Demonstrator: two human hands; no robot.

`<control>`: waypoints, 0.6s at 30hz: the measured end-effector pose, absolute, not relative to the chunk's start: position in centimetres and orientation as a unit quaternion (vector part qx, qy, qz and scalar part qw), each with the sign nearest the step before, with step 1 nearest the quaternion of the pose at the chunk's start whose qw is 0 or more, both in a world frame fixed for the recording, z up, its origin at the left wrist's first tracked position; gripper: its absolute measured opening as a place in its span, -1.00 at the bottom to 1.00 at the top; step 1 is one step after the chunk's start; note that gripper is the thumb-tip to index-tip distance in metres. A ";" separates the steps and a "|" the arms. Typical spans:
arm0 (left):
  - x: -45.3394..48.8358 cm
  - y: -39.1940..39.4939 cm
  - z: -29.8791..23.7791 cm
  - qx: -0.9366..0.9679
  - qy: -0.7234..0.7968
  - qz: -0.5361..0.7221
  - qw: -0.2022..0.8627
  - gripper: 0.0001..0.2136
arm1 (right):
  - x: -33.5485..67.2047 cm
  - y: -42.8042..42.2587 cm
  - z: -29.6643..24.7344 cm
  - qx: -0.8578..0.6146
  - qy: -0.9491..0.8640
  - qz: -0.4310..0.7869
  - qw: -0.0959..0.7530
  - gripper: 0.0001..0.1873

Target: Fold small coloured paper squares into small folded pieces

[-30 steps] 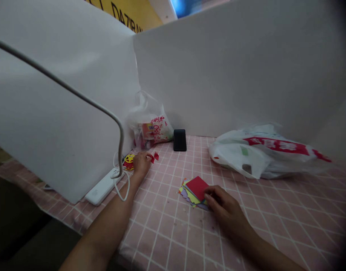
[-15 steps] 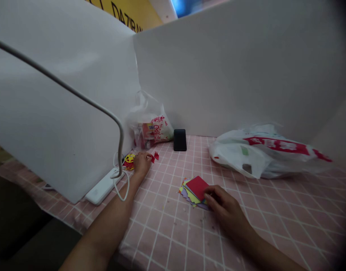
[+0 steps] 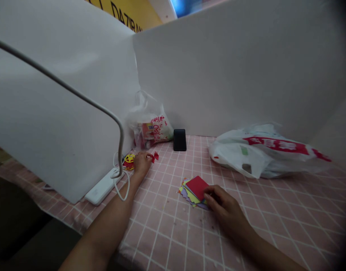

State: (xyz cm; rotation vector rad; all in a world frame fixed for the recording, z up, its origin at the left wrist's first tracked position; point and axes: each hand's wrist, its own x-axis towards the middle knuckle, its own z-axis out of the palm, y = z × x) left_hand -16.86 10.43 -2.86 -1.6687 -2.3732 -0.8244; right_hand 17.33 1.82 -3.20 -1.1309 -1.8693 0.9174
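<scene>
Red square paper (image 3: 197,186) tops a fanned stack of coloured, zigzag-edged papers (image 3: 189,195) at the frame's lower centre, on the pink checked tabletop (image 3: 260,210). At lower right, the right hand (image 3: 228,209) pinches the square's right corner between thumb and finger, probably to steady it. Well apart, left of centre, the left hand (image 3: 141,163) bunches its fingers at small red paper pieces (image 3: 156,155); whether they grip cannot be told. Yellow-and-red paper cutouts (image 3: 129,159) beside it are presumably set aside.
</scene>
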 end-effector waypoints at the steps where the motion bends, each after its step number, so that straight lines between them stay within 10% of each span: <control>1: -16.9 10.4 -2.9 -0.550 -0.787 -0.273 0.063 -0.80 | 17.3 1.8 -3.3 -0.442 -0.731 0.358 0.376 -0.77; 18: -17.1 10.6 -3.2 -0.544 -0.806 -0.235 -0.024 -0.70 | 17.4 1.7 -3.1 -0.444 -0.729 0.370 0.367 -0.76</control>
